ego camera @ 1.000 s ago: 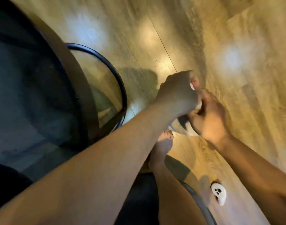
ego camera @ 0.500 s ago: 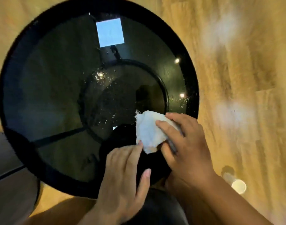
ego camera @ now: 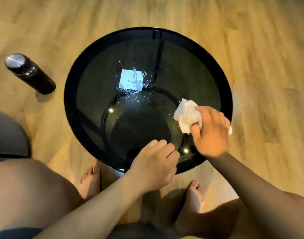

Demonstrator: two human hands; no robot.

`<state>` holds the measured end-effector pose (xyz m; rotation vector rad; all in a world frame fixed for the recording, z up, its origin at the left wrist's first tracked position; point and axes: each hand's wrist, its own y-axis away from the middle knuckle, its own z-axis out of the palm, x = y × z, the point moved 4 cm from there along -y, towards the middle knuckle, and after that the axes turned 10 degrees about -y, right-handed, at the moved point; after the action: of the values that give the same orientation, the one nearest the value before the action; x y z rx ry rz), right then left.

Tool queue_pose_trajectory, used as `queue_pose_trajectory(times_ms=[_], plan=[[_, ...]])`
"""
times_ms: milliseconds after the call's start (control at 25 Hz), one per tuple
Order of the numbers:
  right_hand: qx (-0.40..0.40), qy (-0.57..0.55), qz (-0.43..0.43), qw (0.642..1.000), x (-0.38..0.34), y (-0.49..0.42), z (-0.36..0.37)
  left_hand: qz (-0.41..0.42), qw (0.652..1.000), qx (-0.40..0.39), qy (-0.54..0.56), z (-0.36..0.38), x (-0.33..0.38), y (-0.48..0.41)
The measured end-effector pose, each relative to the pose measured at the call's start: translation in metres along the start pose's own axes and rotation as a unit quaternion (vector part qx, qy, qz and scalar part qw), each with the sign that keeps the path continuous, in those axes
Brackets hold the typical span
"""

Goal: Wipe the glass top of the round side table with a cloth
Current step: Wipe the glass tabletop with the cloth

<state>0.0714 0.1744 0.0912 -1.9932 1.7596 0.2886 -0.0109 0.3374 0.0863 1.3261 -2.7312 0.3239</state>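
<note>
White cloth (ego camera: 186, 115) under right hand (ego camera: 210, 131)

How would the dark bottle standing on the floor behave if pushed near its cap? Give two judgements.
The bottle is tall and narrow, so it would probably tip rather than slide. Once down, its round body would likely roll across the smooth wooden floor. Whether it is full, I cannot tell.

Round glass table top (ego camera: 70, 100), black rim, on wood floor (ego camera: 251, 49). Water droplets (ego camera: 135, 80) spattered centre to far side. Crumpled white cloth (ego camera: 186, 116) on glass near right edge. Black bottle (ego camera: 29, 73) on floor, left of table.
</note>
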Motion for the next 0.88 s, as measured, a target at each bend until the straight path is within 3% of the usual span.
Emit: queue_pose_trajectory(times_ms=[160, 280, 680, 760, 880], plan=[[-0.033, -0.032, 0.043, 0.998, -0.018, 0.041, -0.001, -0.108, 0.991, -0.080, 0.003, -0.012, 0.030, 0.034], [-0.079, -0.024, 0.055, 0.995, -0.036, 0.071, -0.007, -0.170, 0.982, -0.078, -0.037, -0.022, 0.038, 0.046], [-0.179, 0.102, 0.019, 0.978, -0.098, 0.172, -0.019, -0.162, 0.972, -0.155, 0.076, -0.040, 0.048, 0.119], [-0.188, 0.101, 0.000, 0.977, -0.108, 0.182, -0.021, -0.199, 0.969, -0.110, 0.097, -0.043, 0.034, 0.128], [-0.202, 0.102, -0.072, 0.971, -0.119, 0.188, -0.017, -0.292, 0.954, 0.029, 0.055, -0.048, -0.004, 0.133]])
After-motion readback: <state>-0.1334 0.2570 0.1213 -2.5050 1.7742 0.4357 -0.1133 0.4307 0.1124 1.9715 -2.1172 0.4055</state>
